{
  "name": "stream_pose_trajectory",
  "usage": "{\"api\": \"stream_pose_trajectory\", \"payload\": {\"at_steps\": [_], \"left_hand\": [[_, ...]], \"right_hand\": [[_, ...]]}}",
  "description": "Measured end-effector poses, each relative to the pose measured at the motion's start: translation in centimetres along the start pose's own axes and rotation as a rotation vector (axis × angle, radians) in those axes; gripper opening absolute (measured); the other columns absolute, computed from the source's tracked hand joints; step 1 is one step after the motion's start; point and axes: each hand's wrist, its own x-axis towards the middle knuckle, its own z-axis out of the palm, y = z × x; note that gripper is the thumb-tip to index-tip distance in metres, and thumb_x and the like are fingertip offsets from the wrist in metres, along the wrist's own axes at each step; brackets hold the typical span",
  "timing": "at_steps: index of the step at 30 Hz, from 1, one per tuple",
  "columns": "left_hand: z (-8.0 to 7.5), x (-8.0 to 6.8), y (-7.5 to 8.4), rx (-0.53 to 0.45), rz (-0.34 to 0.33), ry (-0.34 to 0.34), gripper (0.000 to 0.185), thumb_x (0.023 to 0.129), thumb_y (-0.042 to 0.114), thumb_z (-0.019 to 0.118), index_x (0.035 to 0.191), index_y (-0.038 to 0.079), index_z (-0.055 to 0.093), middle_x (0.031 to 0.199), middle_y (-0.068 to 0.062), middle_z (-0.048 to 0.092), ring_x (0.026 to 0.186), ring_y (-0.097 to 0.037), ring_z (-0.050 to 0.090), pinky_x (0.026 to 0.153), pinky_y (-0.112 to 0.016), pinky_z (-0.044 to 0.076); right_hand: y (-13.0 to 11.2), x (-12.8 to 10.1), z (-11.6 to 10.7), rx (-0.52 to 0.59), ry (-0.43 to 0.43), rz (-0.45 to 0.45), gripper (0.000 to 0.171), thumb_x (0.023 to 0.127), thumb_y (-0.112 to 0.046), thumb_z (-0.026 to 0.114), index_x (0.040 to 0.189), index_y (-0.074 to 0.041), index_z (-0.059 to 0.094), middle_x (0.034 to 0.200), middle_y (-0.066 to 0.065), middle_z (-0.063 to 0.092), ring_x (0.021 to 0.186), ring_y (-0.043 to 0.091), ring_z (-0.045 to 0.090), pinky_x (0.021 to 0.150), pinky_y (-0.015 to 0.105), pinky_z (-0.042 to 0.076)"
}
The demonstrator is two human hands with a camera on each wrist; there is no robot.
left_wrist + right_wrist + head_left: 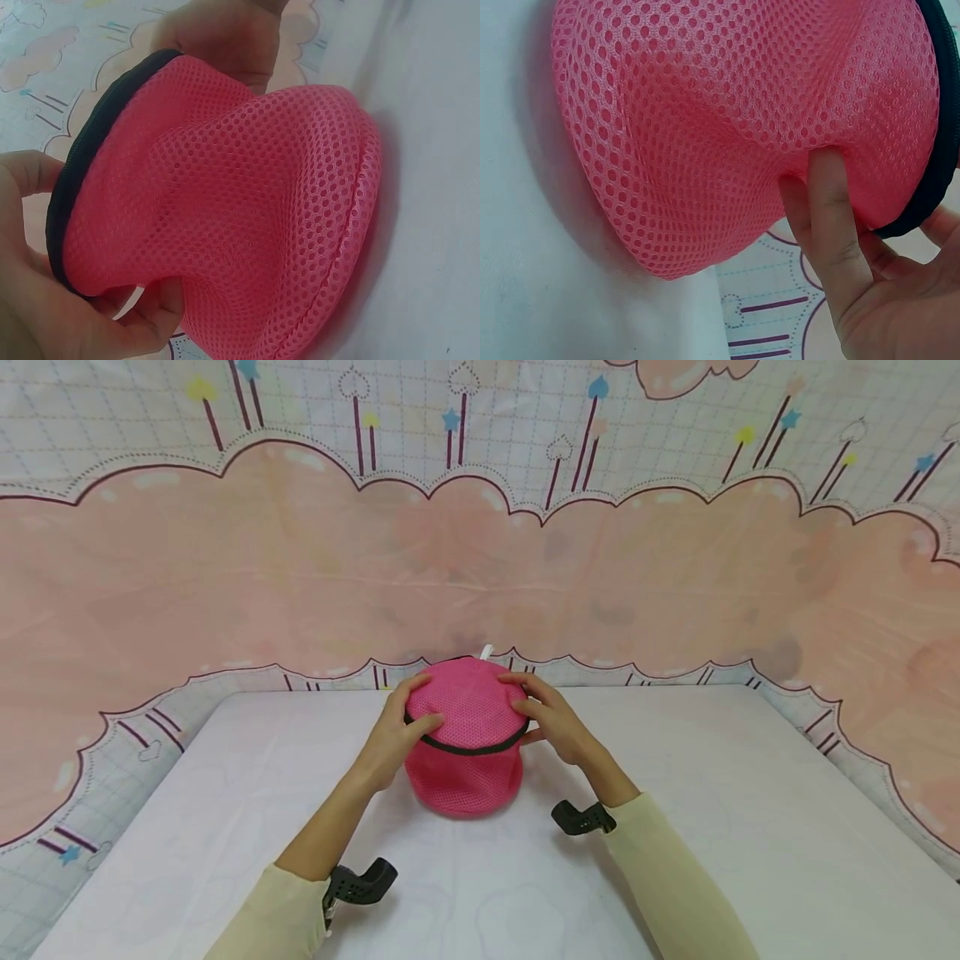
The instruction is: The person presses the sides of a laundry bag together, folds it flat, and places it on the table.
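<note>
Pink mesh pouch (465, 735) with black zipper band (468, 748), upright on white table (750, 827), toward its far edge. Left hand (397, 735) cupped round left side, thumb on the band. Right hand (555, 722) curled round right side, fingers (832, 217) pressing into the mesh. Pink cloud backdrop (225, 577) behind.

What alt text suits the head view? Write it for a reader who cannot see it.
Two hands, left hand and right hand, hold a pink mesh bag with a black zipper band from both sides on a white table. A pink cartoon backdrop hangs behind.
</note>
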Motion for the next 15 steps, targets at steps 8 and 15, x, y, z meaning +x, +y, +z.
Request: {"api": "stream_pose_trajectory", "payload": {"at_steps": [8,15], "left_hand": [[0.0,0.2,-0.9,-0.084,0.016,-0.027,0.065,0.090,0.002,0.055,0.148,0.008,0.026,0.148,-0.016,0.025,0.126,-0.032,0.037,0.104,-0.042,0.032],[-0.3,0.3,-1.6,-0.165,0.013,-0.034,0.070,0.086,-0.003,0.055,0.148,0.007,0.025,0.146,-0.015,0.028,0.123,-0.031,0.040,0.094,-0.029,0.042]], "right_hand": [[0.4,-0.1,0.4,0.035,-0.009,-0.023,0.047,0.092,-0.008,0.041,0.139,-0.006,0.043,0.138,0.016,0.039,0.109,0.031,0.048,0.067,0.044,0.056],[0.9,-0.2,0.9,0.054,-0.002,-0.021,0.050,0.089,-0.007,0.042,0.139,-0.006,0.043,0.139,0.016,0.039,0.109,0.031,0.047,0.069,0.040,0.055]]}}
